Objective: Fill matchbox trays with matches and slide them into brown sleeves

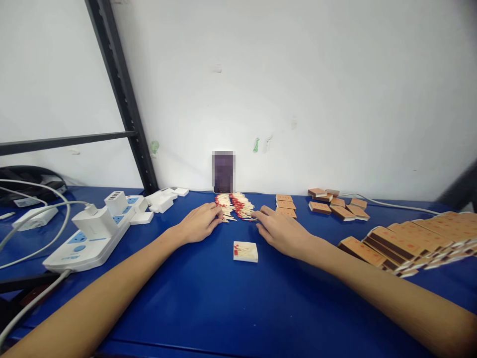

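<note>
Wooden matches with red heads lie in two rows (243, 205) against the back of the blue table. My left hand (201, 222) is at the near left edge of the left row, its fingers and thumb closed on match ends. At the right row's near end, my right hand (281, 231) touches the matches with its index fingertip, thumb held apart below. Between my forearms, closer to me, sits a white matchbox tray (246, 252) with some matches inside, their red heads to the left.
Stacked matchboxes (410, 241) spread along the right, with loose matchboxes (337, 204) behind them and three more (286, 206) beside my right hand. A power strip (100, 233) with plugged-in chargers and cables occupies the left. A pixelated dark upright object (223, 172) leans at the wall.
</note>
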`<state>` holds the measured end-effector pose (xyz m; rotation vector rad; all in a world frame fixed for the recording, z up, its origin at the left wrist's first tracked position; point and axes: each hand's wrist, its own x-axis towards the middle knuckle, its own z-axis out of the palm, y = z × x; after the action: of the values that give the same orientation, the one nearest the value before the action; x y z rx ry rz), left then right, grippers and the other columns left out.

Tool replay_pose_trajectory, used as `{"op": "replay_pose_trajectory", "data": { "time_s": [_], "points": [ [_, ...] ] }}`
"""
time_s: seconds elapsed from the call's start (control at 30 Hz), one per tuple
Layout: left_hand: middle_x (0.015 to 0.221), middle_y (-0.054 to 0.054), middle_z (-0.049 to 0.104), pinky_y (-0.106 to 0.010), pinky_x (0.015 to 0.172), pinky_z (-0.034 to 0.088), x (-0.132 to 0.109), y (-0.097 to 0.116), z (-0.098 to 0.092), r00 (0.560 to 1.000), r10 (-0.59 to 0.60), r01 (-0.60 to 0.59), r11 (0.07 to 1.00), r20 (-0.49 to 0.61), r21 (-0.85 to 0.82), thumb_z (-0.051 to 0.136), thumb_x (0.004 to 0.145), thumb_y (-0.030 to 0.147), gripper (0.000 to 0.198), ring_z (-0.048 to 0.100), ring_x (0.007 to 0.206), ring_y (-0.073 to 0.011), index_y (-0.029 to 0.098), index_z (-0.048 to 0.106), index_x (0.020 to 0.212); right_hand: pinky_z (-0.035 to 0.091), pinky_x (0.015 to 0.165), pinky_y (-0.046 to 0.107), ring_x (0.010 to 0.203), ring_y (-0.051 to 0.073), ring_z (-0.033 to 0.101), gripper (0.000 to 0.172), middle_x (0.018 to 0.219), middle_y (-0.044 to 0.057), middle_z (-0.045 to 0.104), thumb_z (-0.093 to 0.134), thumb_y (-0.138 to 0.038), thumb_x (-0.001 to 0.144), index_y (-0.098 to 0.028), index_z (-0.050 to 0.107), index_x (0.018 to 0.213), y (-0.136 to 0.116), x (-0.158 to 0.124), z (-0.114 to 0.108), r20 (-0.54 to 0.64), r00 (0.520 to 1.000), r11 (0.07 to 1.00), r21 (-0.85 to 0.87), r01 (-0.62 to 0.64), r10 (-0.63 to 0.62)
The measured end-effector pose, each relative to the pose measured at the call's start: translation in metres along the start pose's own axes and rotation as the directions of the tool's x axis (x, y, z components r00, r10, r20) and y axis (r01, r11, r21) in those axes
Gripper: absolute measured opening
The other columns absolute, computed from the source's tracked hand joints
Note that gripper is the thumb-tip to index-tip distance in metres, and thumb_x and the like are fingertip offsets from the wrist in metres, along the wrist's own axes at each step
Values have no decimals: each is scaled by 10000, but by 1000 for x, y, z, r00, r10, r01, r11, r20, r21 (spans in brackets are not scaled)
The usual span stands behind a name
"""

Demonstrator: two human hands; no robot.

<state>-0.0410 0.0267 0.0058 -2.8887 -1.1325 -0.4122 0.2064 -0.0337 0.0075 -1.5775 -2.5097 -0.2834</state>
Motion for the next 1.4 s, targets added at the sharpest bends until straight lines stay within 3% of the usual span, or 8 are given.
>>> {"op": "replay_pose_trajectory", "data": {
  "time_s": [0.13,0.27,0.57,0.7,0.83,0.97,1.17,1.4],
  "points": [
    [929,-72,545,-340,766,402,-2,8,-6,998,42,-42,999,-40,-1,324,986,258,219,494,851,-210,174,504,891,454,622,327,774,220,632,260,1037,147,601,363,-187,988,-141,610,1056,4,9,10,12,1000,997,-78,-15,16],
    [914,-53,541,-326,783,402,-6,29,-14,992,108,-118,982,-69,-148,343,995,290,216,495,871,-199,187,507,901,448,628,317,735,199,625,265,1012,128,597,327,-207,1009,-150,586,1030,9,9,17,1,1000,998,-55,-25,25],
    [878,-15,521,-271,732,413,-12,68,-17,981,185,-160,947,64,-279,498,914,259,133,521,781,-144,187,599,866,453,668,299,800,194,616,203,1000,105,596,357,-195,1004,-140,552,1012,11,-5,14,10,1000,999,38,26,-26],
    [844,-16,551,-267,687,403,-8,62,-15,990,139,-133,956,7,-263,527,898,299,158,525,752,-148,186,620,841,452,665,306,796,195,605,201,995,100,593,337,-185,1003,-160,536,993,11,-15,8,-25,999,996,88,31,-29],
    [706,-2,539,-266,631,352,-2,37,-18,992,-7,-15,986,-130,-164,447,930,305,265,495,664,-142,175,605,761,442,642,295,735,171,582,178,907,59,611,347,-243,1006,-196,506,941,1,-24,-5,-135,988,946,303,110,-71],
    [595,22,517,-265,554,265,-2,10,-22,990,-130,127,991,-52,-43,523,881,356,213,462,544,-133,189,624,796,417,605,279,682,150,562,135,858,34,621,383,-238,991,-201,492,920,-21,-29,-17,-144,982,894,415,170,-120],
    [682,13,563,-260,576,296,-4,3,-15,999,-3,3,1000,36,3,489,907,363,199,496,594,-144,200,594,861,401,614,289,699,154,579,156,896,39,627,380,-229,997,-195,519,934,-26,-27,-13,-119,983,930,327,169,-137],
    [820,-28,577,-272,640,356,-2,12,-16,995,80,-77,996,64,-55,404,954,296,205,506,689,-156,178,552,878,441,679,323,848,211,620,148,1024,82,641,413,-251,995,-177,530,1047,-1,-16,3,-55,998,969,247,4,10]
  ]
}}
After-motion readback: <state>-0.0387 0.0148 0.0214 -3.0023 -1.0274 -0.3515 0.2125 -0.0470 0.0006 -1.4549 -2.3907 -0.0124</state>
